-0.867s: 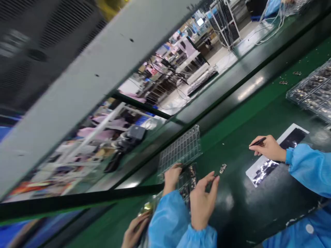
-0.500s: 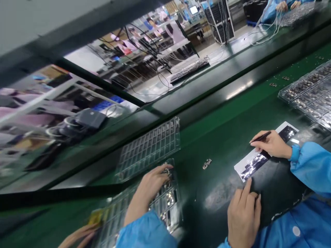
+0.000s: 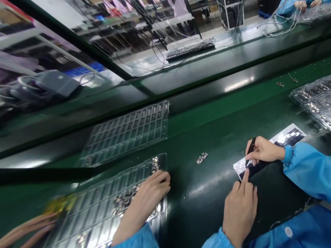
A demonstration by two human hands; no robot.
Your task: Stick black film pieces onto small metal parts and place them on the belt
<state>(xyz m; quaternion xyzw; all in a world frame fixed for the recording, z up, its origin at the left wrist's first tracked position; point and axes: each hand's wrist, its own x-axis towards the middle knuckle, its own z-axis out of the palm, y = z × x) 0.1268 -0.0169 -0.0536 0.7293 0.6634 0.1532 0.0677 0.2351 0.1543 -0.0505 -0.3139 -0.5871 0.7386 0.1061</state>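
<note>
My right hand (image 3: 262, 150) grips slim black tweezers (image 3: 250, 148), held steeply with the tips down at a white backing sheet with dark stickers (image 3: 291, 135). My left hand (image 3: 240, 206) lies flat on the dark green table. Its index finger stretches onto the sheet's near end, its tip just below the tweezer tips. Whether a sticker is between the tips and that finger is too small to tell. My right hand and wrist cover the middle of the sheet. A small metallic part (image 3: 202, 158) lies on the table left of the sheet.
On the left, a co-worker's hand (image 3: 151, 193) reaches over a clear tray of small parts (image 3: 111, 187). Another hand (image 3: 38, 225) is by a yellow thing (image 3: 60, 204). Behind stands a clear compartment tray (image 3: 129, 131). A filled tray (image 3: 315, 100) lies right; a dark rail (image 3: 188, 84) runs behind.
My right hand has come down along the sheet, and the tweezers have turned from nearly flat to steep. My left index finger has moved onto the sheet. The co-worker's hand has shifted over the tray.
</note>
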